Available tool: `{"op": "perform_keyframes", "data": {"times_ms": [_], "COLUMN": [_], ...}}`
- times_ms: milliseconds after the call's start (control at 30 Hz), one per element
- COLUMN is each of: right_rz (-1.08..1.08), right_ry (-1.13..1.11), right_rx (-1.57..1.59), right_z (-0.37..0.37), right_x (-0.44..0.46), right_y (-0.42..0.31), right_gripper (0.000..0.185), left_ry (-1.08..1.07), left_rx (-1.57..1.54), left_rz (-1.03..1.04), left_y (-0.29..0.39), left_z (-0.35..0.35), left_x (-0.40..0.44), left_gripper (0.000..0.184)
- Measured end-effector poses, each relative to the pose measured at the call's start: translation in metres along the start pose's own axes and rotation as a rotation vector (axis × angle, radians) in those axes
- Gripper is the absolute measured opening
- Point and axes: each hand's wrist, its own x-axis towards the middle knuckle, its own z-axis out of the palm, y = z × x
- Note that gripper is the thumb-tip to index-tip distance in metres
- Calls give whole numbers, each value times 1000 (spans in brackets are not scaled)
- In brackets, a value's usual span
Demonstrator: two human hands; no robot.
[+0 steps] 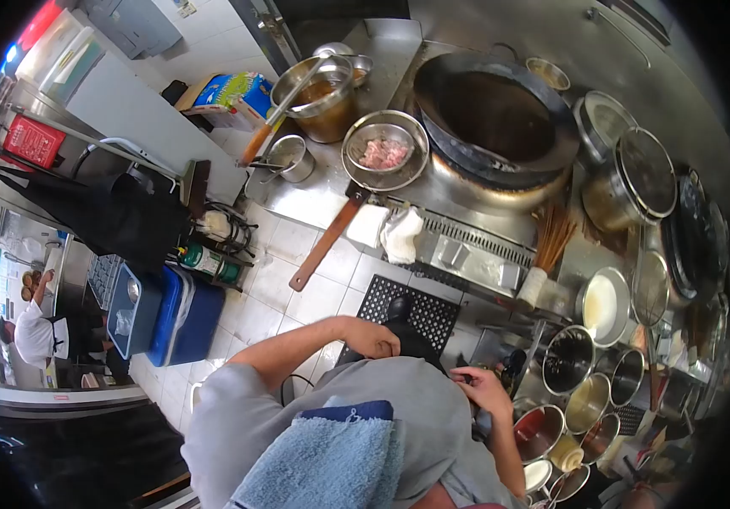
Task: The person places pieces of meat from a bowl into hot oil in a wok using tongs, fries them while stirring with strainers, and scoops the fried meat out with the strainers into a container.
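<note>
The left hand [375,339] was curled by the grey shirt [420,399], the right hand [487,392] partly bent; contents indeterminable. Pink meat [382,154], apparently portioned but uncooked, lay in a bowl [379,131] near the wok [500,110].

I'm in a restaurant-style kitchen.
A large dark wok [500,110] sits on the steel range [543,197] ahead of me, pink meat [383,154] lies in a metal bowl [382,131] beside it, metal pots [587,399] crowd my right, a perforated mat [373,310] covers part of the tiled floor [287,263], and another person [36,338] stands off to my left.
</note>
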Motion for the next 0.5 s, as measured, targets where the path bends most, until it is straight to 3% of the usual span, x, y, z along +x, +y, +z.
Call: {"op": "perform_keyframes", "data": {"times_ms": [33, 67, 100, 167, 200, 233, 300, 400, 500], "right_rz": [27, 52, 41, -66, -107, -130, -161, -173, -386], "right_ry": [31, 53, 192, 320, 346, 374, 248, -105, -368], "right_rx": [-37, -78, -166, -108, -91, -75, -12, 15, -16], "right_z": [-13, -26, -26, -34, -35, -35, -23, 10, 55], "right_x": [5, 13, 12, 52, 76, 93, 122, 170, 238], "right_y": [-1, -2, -27, -55, -74, -92, -133, -219, -307], "right_gripper": [34, 33, 31, 29, 28, 28, 24, 24, 23], "left_ry": [16, 125, 363, 1091, 1385, 1598, 1863, 1597, 1707], "left_rx": [8, 342, 295, -10, 98, -162, -457, -570, -748], "left_rz": [3, 133, 170, 147, 240, 59, 59, 8, 229], "left_y": [0, 2, -11, -25, -33, -32, -61, -39, -72], "left_z": [-5, -32, -60, -125, -173, -202, -252, -272, -288], "left_x": [1, 8, -1, -15, -24, -30, -19, -25, 7], "left_gripper": [23, 20, 19, 19, 22, 28, 34, 29, 33]}}
